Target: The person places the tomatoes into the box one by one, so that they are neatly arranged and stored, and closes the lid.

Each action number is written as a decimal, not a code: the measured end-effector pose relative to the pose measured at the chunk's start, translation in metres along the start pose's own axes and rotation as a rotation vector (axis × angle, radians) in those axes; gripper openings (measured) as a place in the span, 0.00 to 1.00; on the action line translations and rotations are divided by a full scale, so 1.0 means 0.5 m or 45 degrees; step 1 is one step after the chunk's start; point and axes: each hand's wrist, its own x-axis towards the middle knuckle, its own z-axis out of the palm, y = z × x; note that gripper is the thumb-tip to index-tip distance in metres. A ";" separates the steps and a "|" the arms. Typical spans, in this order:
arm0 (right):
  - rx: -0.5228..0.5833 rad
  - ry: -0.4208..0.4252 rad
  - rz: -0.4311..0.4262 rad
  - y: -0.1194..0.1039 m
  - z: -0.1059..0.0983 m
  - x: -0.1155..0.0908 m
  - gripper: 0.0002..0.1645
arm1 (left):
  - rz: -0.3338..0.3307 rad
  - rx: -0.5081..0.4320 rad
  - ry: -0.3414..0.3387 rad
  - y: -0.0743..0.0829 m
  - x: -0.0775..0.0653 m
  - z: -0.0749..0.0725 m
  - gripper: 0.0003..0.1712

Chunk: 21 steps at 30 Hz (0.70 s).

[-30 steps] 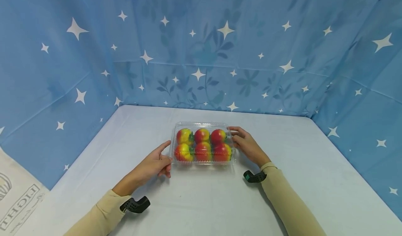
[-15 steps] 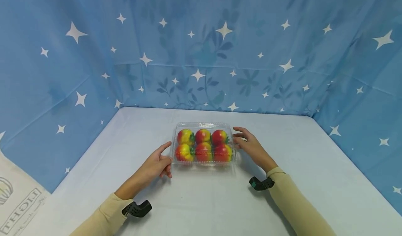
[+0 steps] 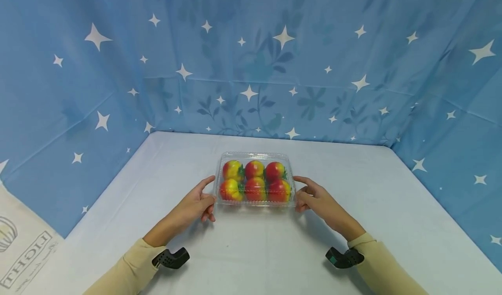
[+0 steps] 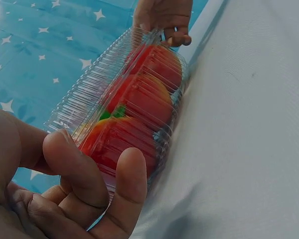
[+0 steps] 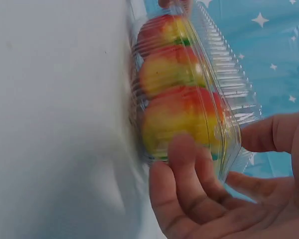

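Observation:
A clear plastic clamshell box (image 3: 256, 203) lies on the table with its lid down. Inside it are two rows of red-and-yellow fruits (image 3: 255, 188) with bits of green; their exact kind is not plain. My left hand (image 3: 192, 205) holds the box's left end, index finger stretched along the side and thumb near the front corner. At the opposite end, my right hand (image 3: 323, 203) holds the box in much the same way. Both wrist views show curled fingers close against the ribbed plastic; part of the contact is hidden.
A white cloth (image 3: 251, 256) covers the table. Blue curtains (image 3: 251, 59) with white stars stand behind it and on both sides. At the lower left hangs a cream cloth (image 3: 23, 247) with printed lettering.
My right hand has drawn back from the box's far right corner and come to its right side nearer the front. The left hand and the box have hardly moved.

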 end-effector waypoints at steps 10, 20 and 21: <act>0.221 -0.040 -0.027 0.011 0.030 -0.018 0.40 | -0.014 0.005 0.001 0.001 -0.002 -0.003 0.42; 0.233 -0.038 -0.025 0.013 0.037 -0.025 0.39 | 0.006 0.023 -0.016 -0.002 0.000 -0.007 0.42; 0.234 -0.036 -0.030 0.013 0.037 -0.026 0.39 | 0.010 0.024 -0.018 -0.003 0.001 -0.006 0.42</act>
